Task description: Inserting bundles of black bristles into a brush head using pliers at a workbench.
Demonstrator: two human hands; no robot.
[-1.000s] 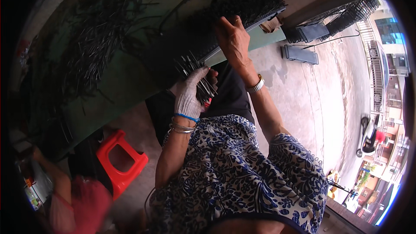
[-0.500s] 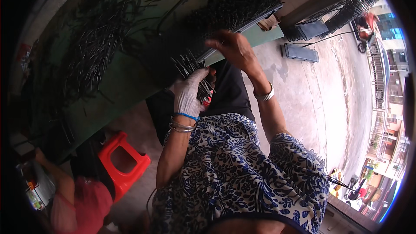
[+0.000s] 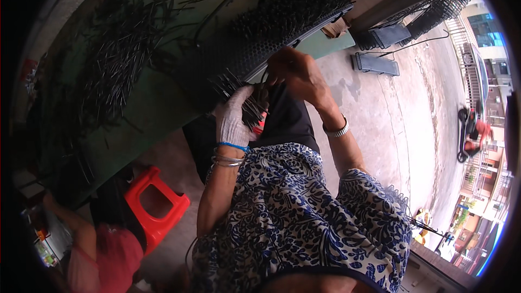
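My left hand (image 3: 233,116), in a white knitted glove, is closed around a bundle of thin black rods (image 3: 254,115). The rods stick out past both sides of the fist. My bare right hand (image 3: 298,75) is just to the right of the bundle, its fingers curled together and dark with shadow; whether a rod is between them is hidden. Beyond both hands lies a black perforated panel (image 3: 247,54) with a raised edge. Its far right part is densely filled with upright black rods (image 3: 293,13).
Loose black rods (image 3: 116,65) lie heaped on the green table (image 3: 163,125). A red plastic stool (image 3: 176,203) stands below the table edge, near another person in a red top (image 3: 116,255). Dark grey trays (image 3: 376,65) rest on the floor to the right.
My right hand has drawn back from over the panel toward the bundle, and its fingers have curled in. The left hand has barely moved. Outside, a red scooter has moved down the picture.
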